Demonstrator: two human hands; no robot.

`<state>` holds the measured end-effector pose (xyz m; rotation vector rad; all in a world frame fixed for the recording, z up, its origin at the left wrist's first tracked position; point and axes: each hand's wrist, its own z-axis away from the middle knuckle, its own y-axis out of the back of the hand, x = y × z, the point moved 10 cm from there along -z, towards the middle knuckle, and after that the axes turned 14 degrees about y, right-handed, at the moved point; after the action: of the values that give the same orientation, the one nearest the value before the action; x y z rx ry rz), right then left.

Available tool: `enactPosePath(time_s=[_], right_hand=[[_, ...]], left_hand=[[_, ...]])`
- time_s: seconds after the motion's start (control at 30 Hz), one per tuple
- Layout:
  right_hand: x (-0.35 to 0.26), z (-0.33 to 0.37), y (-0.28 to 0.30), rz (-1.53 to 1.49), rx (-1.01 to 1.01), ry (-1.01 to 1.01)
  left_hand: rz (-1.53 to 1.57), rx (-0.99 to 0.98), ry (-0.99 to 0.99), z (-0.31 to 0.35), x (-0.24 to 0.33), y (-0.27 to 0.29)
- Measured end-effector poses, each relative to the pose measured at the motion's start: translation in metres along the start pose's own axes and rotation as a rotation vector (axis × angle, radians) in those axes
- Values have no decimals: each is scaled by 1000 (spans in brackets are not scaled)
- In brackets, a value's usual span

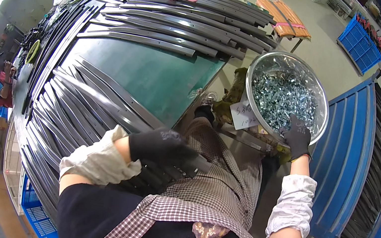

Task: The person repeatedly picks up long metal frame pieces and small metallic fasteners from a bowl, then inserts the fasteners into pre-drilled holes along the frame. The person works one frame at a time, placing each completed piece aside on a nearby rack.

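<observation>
Many small parts (280,98) (shiny, metallic)

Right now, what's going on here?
The person's gloved left hand grips a grey strip, one end showing past the fingers. The gloved right hand is in a round bowl of small shiny parts; whether it holds any can't be told. More strips lie across the green table.

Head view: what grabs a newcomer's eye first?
Probably the long, glossy dark-grey strips spread across the green table at left; the black-gloved left hand holds at least one. Next, the round silvery bowl of small shiny pieces at right, with the black-gloved right hand in it.
</observation>
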<state>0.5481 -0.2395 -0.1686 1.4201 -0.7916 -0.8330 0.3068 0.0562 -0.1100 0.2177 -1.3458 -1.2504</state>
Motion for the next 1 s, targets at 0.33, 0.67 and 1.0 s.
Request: enactPosePath(time_s=[0.33,0.67,1.0], right_hand=[[26,-17,-42,-99,-186,43],[25,-15,-4,-17,135,76],[-70,26,83,-813,447,248]], left_hand=[[-220,731,321,-31,-128,181],[-486,900,352,-74,-184,164],[-292,638,-33,-69,-30,64]])
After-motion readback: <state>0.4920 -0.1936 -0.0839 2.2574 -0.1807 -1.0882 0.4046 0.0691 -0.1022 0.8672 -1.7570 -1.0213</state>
